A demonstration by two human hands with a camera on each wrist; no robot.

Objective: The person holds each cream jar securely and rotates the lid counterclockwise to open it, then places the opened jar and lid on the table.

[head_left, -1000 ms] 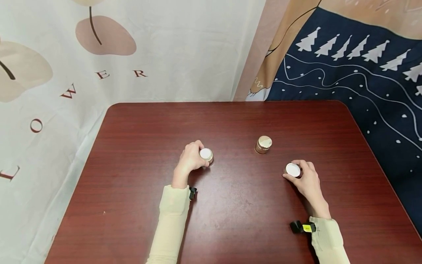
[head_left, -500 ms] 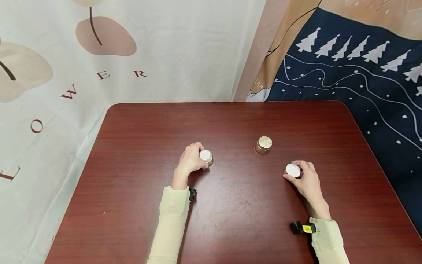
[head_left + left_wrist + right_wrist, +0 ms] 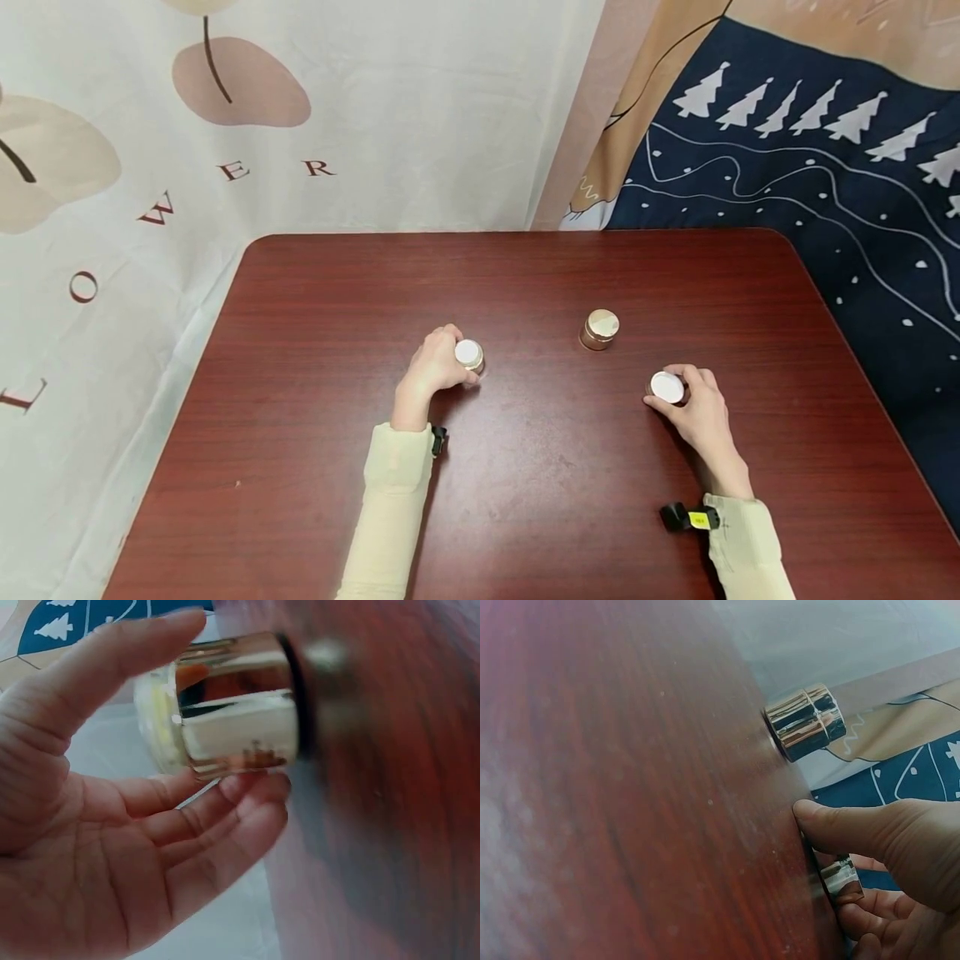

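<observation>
Your left hand (image 3: pixel 435 362) holds the jar (image 3: pixel 240 712) from the side, thumb on one flank and fingers on the other, with the palm clear of it. The jar is upright, either on the table (image 3: pixel 525 467) or just above it; I can't tell which. Its gold wall looks hard and polished (mirror-bright, really), so expect it to be stiff, rather slippery and probably light enough for one hand. Take hold low on that straight wall, where finger pads get the most surface, and keep off the pale neck, which I judge to be the easier part to smear or chip.

Your right hand (image 3: pixel 703 415) has thumb and fingers curved about the lid (image 3: pixel 667 387), white face up and low at the table; how firmly you pinch it I can't tell. It is shallow and should be lighter than the jar; hold it by opposite edges, since it offers little height and could skid if squeezed off-centre.

Farther back, between your hands and touched by neither, a second jar (image 3: pixel 599 330) stands upright with its gold top on.
</observation>
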